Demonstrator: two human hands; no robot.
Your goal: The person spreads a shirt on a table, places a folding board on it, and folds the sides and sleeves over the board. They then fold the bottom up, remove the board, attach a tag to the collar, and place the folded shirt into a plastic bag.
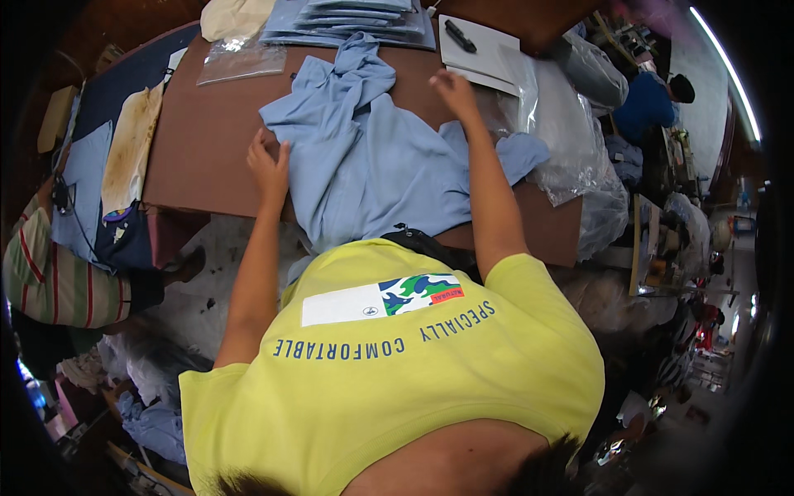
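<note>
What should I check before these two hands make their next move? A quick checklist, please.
1. Light blue cloth garment on the brown tabletop: ok, though part hangs over the near edge.
2. Garment smooth: not ok, it is creased and bunched.
3. Left hand touching the garment: cannot tell; it is right at its left edge.
4. Right hand off the garment: ok, it shows beyond it, near the flat white sheets.
5. Slim black pen off the garment: ok, it lies on the sheets.
</note>
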